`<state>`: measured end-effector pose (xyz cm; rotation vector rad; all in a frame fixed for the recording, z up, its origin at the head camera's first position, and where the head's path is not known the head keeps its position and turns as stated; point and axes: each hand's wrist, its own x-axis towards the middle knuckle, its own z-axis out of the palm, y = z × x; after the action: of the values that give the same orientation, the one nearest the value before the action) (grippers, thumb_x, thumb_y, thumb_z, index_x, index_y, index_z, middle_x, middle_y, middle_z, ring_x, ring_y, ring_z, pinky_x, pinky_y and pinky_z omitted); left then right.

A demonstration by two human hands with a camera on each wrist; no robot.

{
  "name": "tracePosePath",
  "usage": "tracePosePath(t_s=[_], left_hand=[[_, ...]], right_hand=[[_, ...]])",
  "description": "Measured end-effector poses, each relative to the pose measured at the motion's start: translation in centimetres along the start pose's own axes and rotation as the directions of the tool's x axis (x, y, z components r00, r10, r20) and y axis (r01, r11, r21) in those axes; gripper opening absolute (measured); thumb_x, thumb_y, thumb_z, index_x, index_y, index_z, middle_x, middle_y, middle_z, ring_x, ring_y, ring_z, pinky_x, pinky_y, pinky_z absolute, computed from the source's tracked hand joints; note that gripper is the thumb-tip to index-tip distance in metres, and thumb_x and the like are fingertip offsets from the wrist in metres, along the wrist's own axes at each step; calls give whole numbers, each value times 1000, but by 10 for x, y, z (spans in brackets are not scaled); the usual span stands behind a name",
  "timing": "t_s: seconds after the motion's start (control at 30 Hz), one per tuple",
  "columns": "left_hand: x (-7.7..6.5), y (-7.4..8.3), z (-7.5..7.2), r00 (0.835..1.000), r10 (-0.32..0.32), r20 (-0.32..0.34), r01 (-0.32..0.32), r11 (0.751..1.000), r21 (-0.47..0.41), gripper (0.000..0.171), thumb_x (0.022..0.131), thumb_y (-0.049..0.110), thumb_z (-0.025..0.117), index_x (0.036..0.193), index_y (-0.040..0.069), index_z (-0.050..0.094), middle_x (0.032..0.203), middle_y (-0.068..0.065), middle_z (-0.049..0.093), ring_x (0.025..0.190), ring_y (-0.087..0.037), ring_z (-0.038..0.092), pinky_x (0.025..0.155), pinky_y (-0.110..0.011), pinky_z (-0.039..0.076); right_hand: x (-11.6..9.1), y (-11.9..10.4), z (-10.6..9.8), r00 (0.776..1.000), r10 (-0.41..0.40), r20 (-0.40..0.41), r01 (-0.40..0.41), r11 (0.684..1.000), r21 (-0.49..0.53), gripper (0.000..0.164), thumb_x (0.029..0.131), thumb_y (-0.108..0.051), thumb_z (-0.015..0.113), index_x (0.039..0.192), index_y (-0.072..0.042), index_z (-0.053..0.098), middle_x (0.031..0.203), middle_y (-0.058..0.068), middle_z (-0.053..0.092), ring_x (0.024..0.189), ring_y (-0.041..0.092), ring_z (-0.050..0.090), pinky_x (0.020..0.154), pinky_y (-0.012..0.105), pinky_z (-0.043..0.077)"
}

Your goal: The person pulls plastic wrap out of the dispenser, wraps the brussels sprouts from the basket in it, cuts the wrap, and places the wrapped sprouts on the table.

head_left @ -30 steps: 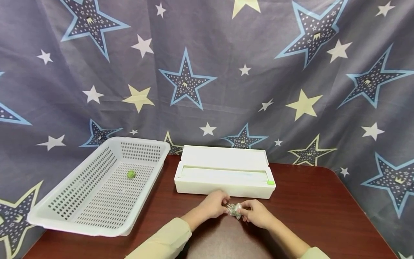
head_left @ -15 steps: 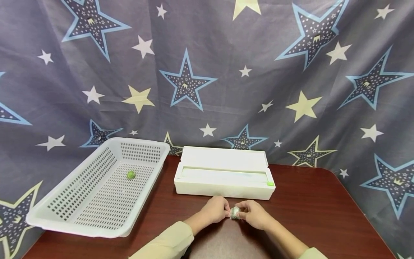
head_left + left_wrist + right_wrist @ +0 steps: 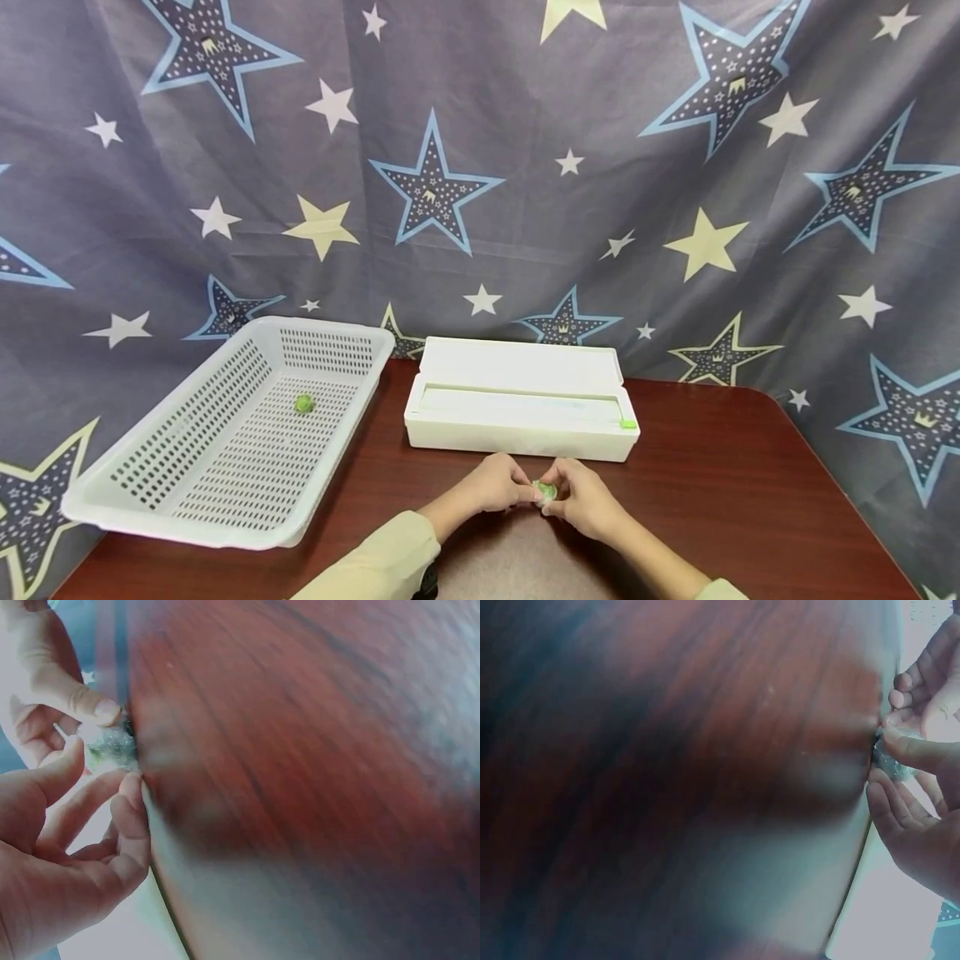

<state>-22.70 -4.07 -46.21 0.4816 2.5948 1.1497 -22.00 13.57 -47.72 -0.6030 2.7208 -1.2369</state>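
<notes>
A small green round item wrapped in clear plastic film [image 3: 546, 491] is between both hands, just in front of the white box. My left hand [image 3: 497, 486] pinches the film at the left side with thumb and fingertips. From the right, my right hand [image 3: 588, 502] holds the bundle between thumb and fingers. In the left wrist view the crinkled, shiny bundle [image 3: 111, 748] shows green through the film, with fingertips on both sides. Fingers cover part of the bundle [image 3: 892, 761] in the right wrist view.
A long white box [image 3: 517, 440] with its lid raised and a small green tab [image 3: 627, 424] at its right end stands behind the hands. The white perforated basket [image 3: 180, 535] at left holds one small green round item [image 3: 303, 403]. A star-patterned cloth [image 3: 525, 250] hangs behind the table.
The fingers have shifted around the bundle, and the bundle has turned so that green shows now. Loose film seen between the hands earlier is gathered closer. Basket and box stay put.
</notes>
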Motion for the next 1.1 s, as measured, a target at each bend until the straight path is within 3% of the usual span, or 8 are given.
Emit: tracePosePath(t_s=[0.17,0.3,0.4,0.47,0.57,0.77,0.97,1.1], left_hand=[[1,5,4,999,35,-34,-27,980,196,22,79,23,74,64,7,71,52,1,60,44,-3,37,44,-16,33],[0,14,9,999,37,-33,-21,922,388,31,81,29,71,58,12,60,53,7,48,49,-5,38,49,-19,36],[-1,17,12,999,39,-36,-19,890,456,30,82,30,69,59,13,58,57,6,50,54,-6,42,54,-21,39],[-3,18,14,998,50,-45,-24,894,448,22,83,26,69,65,13,62,62,6,56,58,-6,47,57,-21,41],[-7,16,17,996,56,-76,-23,922,387,11,81,20,71,76,10,69,71,5,64,66,-5,55,61,-21,45],[-7,10,17,990,65,-126,-23,951,308,16,76,24,76,79,9,72,81,1,71,71,-8,62,63,-21,47],[-6,9,14,997,61,-56,-41,953,301,15,78,23,75,78,8,72,76,3,68,66,-4,55,61,-19,44],[-5,9,9,999,44,31,-49,982,180,20,81,23,73,76,4,71,57,4,57,51,-3,45,51,-17,38]], right_hand=[[-1,-2,3,1000,-18,-17,17,998,-63,29,69,-2,78,84,-12,56,86,-2,53,73,7,53,61,18,43],[-3,-2,2,1000,-19,-19,18,999,-45,34,68,-1,79,93,-10,57,86,0,53,72,7,53,60,19,44],[-6,-2,-1,1000,1,-12,-1,1000,3,45,68,-3,79,108,-3,58,86,4,54,70,8,54,56,20,46],[-9,-1,-2,1000,24,-4,-24,999,35,46,69,-5,79,111,0,60,86,6,54,66,7,55,53,21,46],[-12,-1,-1,999,46,0,-46,999,25,38,71,-7,77,106,0,66,85,5,54,63,5,55,51,21,45],[-11,-1,1,999,35,-3,-35,999,14,27,72,-3,76,97,-1,66,86,4,54,60,4,54,50,21,46],[-11,1,2,1000,-9,-14,9,1000,-6,26,70,-2,77,92,-2,64,85,2,55,60,3,53,52,19,47],[-11,3,5,998,-39,-45,37,999,-32,25,70,-1,78,90,-4,64,84,1,55,64,2,53,55,18,47]])
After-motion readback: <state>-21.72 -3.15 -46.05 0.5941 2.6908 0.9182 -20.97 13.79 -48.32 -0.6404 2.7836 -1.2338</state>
